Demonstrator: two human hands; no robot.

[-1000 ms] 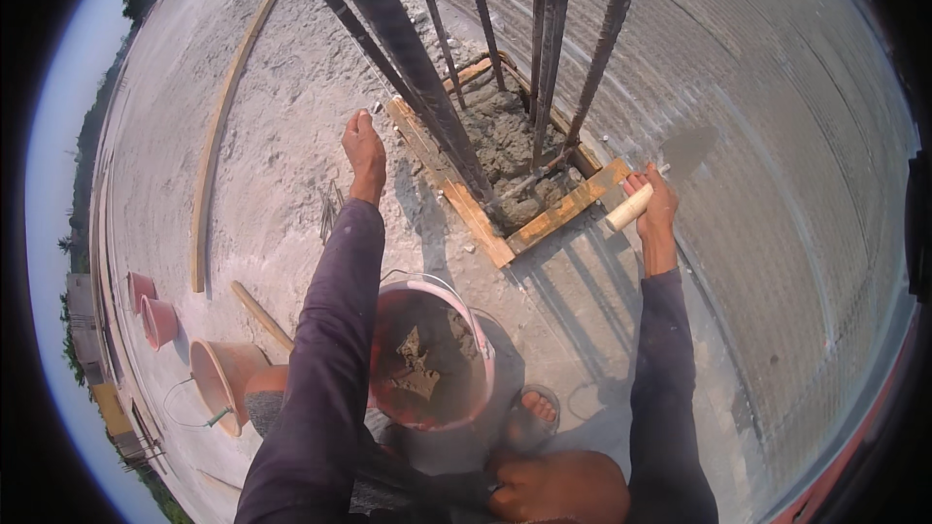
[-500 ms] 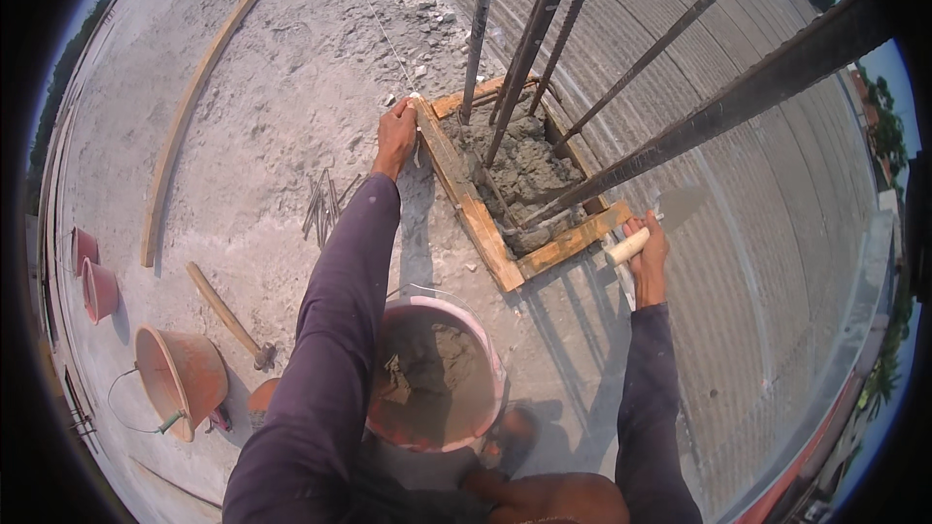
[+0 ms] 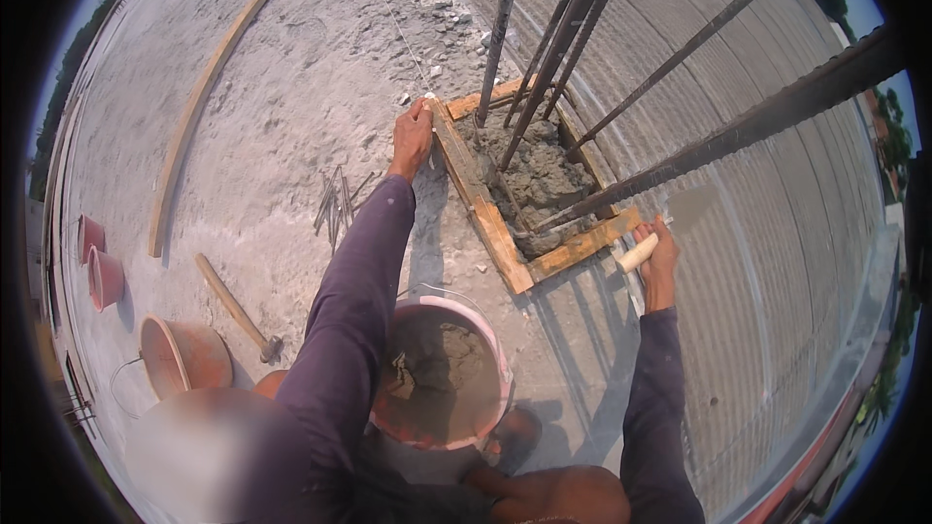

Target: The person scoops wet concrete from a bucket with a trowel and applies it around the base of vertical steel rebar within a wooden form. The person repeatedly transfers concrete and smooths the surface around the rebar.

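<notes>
A rectangular wooden form (image 3: 503, 250) lies on the rough concrete, filled with wet grey concrete (image 3: 549, 175) around several upright steel bars (image 3: 571, 39). My left hand (image 3: 412, 143) is closed on the form's far left corner, where a thin string (image 3: 393, 15) comes in. At the near right corner, my right hand (image 3: 661, 257) grips a trowel by its pale handle (image 3: 637, 253); the blade (image 3: 692, 209) points away to the right. Some of its fingers reach the form's end, though their exact contact is partly hidden.
Between my arms stands a bucket (image 3: 506, 378) of wet mix. A hammer (image 3: 233, 303), an orange bucket (image 3: 199, 354), small pink buckets (image 3: 105, 278) and a long timber strip (image 3: 199, 102) lie left. Steel pieces (image 3: 337, 204) lie beside my left forearm. Ribbed sheeting (image 3: 757, 330) spreads right.
The whole view has shifted slightly, so the form and both hands sit a little farther right. Both hands keep their holds. A blurred round patch now covers the lower left.
</notes>
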